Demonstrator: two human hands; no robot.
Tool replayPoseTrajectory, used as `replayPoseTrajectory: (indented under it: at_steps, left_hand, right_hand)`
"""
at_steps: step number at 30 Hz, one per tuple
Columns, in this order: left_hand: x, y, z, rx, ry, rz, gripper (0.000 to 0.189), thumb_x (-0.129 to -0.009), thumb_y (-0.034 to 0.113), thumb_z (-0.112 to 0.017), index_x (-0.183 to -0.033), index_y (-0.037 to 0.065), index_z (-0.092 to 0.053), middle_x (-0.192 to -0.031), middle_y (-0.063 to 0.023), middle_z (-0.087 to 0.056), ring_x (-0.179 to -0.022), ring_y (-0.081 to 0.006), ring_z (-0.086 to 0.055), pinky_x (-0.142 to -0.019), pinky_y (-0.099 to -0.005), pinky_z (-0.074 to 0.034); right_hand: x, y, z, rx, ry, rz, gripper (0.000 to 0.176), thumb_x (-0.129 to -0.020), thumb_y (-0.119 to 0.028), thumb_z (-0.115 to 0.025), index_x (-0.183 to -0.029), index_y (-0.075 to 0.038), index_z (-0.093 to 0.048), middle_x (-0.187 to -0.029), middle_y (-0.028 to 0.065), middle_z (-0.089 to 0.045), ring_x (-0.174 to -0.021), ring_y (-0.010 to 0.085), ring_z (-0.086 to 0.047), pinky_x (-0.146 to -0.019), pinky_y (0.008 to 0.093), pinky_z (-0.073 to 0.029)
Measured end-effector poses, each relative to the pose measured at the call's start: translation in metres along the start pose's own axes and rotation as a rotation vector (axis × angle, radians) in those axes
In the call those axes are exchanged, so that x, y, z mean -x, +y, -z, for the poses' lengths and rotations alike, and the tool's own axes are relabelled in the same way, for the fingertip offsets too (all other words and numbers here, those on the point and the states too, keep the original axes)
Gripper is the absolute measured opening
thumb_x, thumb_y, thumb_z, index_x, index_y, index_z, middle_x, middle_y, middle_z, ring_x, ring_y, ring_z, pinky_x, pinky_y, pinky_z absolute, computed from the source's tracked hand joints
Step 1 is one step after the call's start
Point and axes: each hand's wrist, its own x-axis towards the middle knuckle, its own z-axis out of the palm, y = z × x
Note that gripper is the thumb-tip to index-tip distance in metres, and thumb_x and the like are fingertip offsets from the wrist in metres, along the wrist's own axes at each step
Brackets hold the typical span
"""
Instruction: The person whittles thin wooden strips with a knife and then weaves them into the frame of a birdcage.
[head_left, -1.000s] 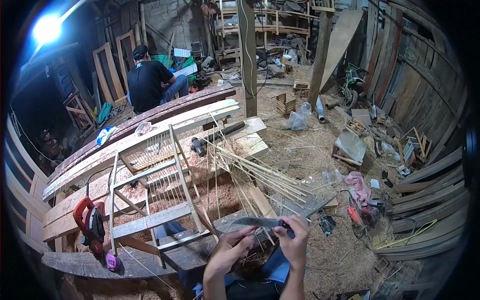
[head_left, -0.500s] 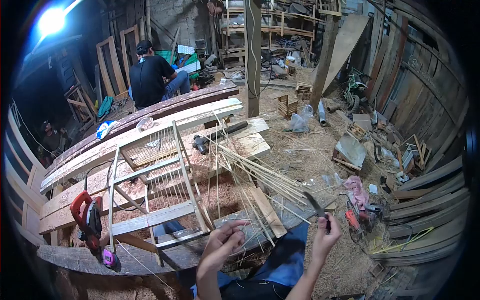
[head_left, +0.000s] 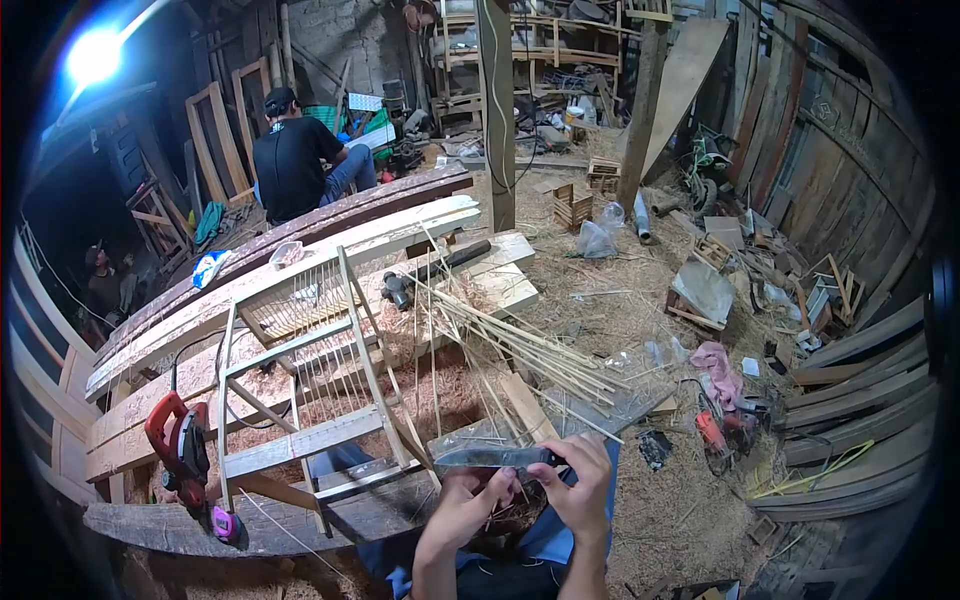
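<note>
A glaring lamp (head_left: 93,57) top-left lights the dim shed; fisheye edges curve into black.

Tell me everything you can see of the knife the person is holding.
The knife has a long, dark grey blade, metal by its look, and a dark handle. It lies roughly level, tip toward the left. The right hand closes around the handle; the left hand curls just beneath the blade, contact unclear.
</note>
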Motion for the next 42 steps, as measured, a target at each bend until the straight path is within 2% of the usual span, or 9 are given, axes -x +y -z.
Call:
replayPoseTrajectory:
  at_steps: [6,8,27,30,32,33,37,40,42]
  left_hand:
    - [0.004,-0.007,-0.003,0.309,0.056,-0.040,0.025,-0.100,0.014,-0.067,-0.117,-0.001,-0.059,-0.089,-0.0065,-0.065,-0.070,-0.0079,-0.054,-0.059,-0.0230,-0.041]
    - [0.005,-0.006,0.002,0.210,-0.047,-0.033,0.031,-0.102,0.021,-0.064,-0.125,0.002,-0.056,-0.102,-0.0022,-0.063,-0.085,-0.0066,-0.056,-0.071,-0.0227,-0.049]
    - [0.017,0.007,-0.010,-0.055,-0.018,-0.105,0.020,-0.105,0.016,-0.058,-0.118,0.000,-0.057,-0.105,-0.0021,-0.060,-0.098,-0.0083,-0.054,-0.087,-0.0251,-0.046]
    - [0.018,0.011,-0.013,-0.117,0.020,-0.108,0.018,-0.105,0.014,-0.059,-0.116,0.000,-0.058,-0.101,-0.0023,-0.062,-0.096,-0.0074,-0.055,-0.086,-0.0243,-0.047]
    - [0.018,0.019,-0.013,-0.051,0.094,-0.199,0.016,-0.103,0.014,-0.060,-0.114,0.002,-0.059,-0.085,0.0047,-0.057,-0.073,-0.0007,-0.045,-0.062,-0.0188,-0.036]
    - [0.016,0.018,-0.009,-0.063,0.120,-0.259,0.016,-0.103,0.015,-0.061,-0.111,0.002,-0.059,-0.085,0.0033,-0.059,-0.071,-0.0010,-0.044,-0.060,-0.0191,-0.035]
    - [0.017,0.022,0.011,0.072,0.150,-0.093,0.018,-0.105,0.016,-0.060,-0.111,0.000,-0.060,-0.096,-0.0005,-0.063,-0.087,-0.0046,-0.055,-0.078,-0.0212,-0.045]
    - [0.021,0.024,0.006,0.043,0.161,-0.099,0.020,-0.104,0.019,-0.061,-0.109,0.000,-0.059,-0.079,0.0030,-0.052,-0.069,-0.0027,-0.042,-0.057,-0.0199,-0.032]
    - [0.015,0.020,0.003,0.105,0.152,-0.126,0.019,-0.105,0.018,-0.060,-0.109,-0.001,-0.058,-0.079,0.0023,-0.052,-0.068,-0.0035,-0.042,-0.056,-0.0206,-0.033]
  right_hand:
    - [-0.001,-0.002,0.003,0.010,-0.059,0.035,0.037,-0.077,-0.038,-0.083,-0.093,-0.007,-0.072,-0.080,0.0053,-0.066,-0.073,0.0266,-0.059,-0.069,0.0392,-0.043]
    - [-0.001,-0.004,0.003,0.013,-0.065,0.043,0.037,-0.077,-0.039,-0.084,-0.094,-0.007,-0.073,-0.080,0.0049,-0.066,-0.073,0.0260,-0.060,-0.069,0.0388,-0.043]
    - [-0.002,-0.006,0.007,-0.072,-0.089,0.124,0.039,-0.074,-0.043,-0.084,-0.090,-0.009,-0.075,-0.079,0.0007,-0.069,-0.067,0.0205,-0.060,-0.067,0.0344,-0.042]
    - [0.001,0.002,0.011,-0.070,-0.077,0.087,0.038,-0.074,-0.045,-0.083,-0.088,-0.010,-0.075,-0.079,0.0009,-0.069,-0.068,0.0209,-0.059,-0.067,0.0354,-0.042]
    - [0.006,0.020,0.012,0.036,0.026,0.091,0.040,-0.073,-0.048,-0.082,-0.088,-0.010,-0.075,-0.078,0.0011,-0.068,-0.071,0.0225,-0.059,-0.069,0.0376,-0.041]
    - [0.007,0.024,0.015,0.090,0.046,0.051,0.041,-0.078,-0.048,-0.080,-0.089,-0.009,-0.075,-0.078,0.0032,-0.068,-0.075,0.0253,-0.060,-0.071,0.0398,-0.042]
    - [0.024,0.064,0.020,0.278,0.309,-0.216,0.048,-0.089,-0.050,-0.072,-0.093,-0.002,-0.073,-0.081,0.0103,-0.067,-0.077,0.0289,-0.059,-0.073,0.0416,-0.042]
    - [0.028,0.071,0.041,0.211,0.343,-0.322,0.057,-0.092,-0.055,-0.067,-0.092,0.002,-0.070,-0.082,0.0116,-0.065,-0.080,0.0317,-0.060,-0.077,0.0420,-0.044]
    - [0.027,0.058,0.036,0.101,0.312,-0.268,0.058,-0.090,-0.058,-0.069,-0.091,0.001,-0.070,-0.080,0.0103,-0.063,-0.079,0.0313,-0.060,-0.076,0.0410,-0.044]
